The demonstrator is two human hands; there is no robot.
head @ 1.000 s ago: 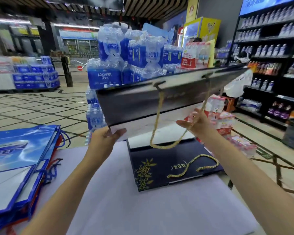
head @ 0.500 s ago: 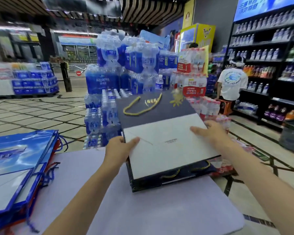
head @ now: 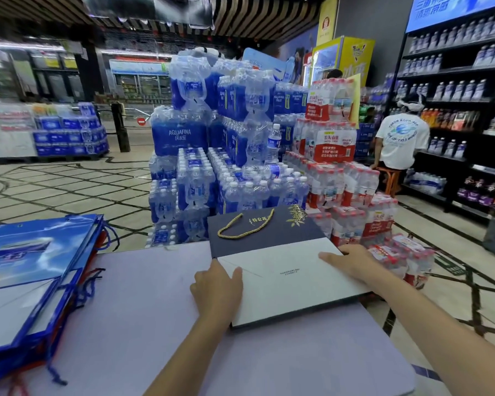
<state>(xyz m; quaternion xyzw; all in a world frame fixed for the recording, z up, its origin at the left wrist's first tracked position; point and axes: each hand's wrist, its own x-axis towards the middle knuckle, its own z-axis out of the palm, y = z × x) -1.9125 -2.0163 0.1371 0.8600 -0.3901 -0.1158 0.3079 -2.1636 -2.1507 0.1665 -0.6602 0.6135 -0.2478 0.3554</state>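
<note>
Left hand [head: 216, 284] is flat on the left edge of the folded navy gift bag [head: 283, 281]. Its fingers are straight, not curled, and the thumb lies over the white panel. Right hand [head: 352, 262] is flat on the bag's right edge with fingers stretched inward across the white panel, pressing and not gripping. Nothing is pinched by either hand.

The bag lies flat between the two hands on the pale table [head: 126, 324]. Its white bottom fold is under the hands and its navy face is just beyond the fingertips. The gold cord handle [head: 245, 227] lies loose on that navy face, past the left hand's fingertips. There is gold lettering and a gold sprig print beside it.

Well out to the left of the left hand is a stack of flat blue bags [head: 32, 270] on the same table, with blue cords hanging off the side.

Beyond both hands, past the table edge, stand stacked blue-label water packs [head: 180, 135]. Red-label water packs [head: 335, 144] stand next to them, ahead of the right hand.

Farther off, beyond the right hand, a person in a white T-shirt [head: 402, 141] sits facing dark drink shelves [head: 455, 95].
</note>
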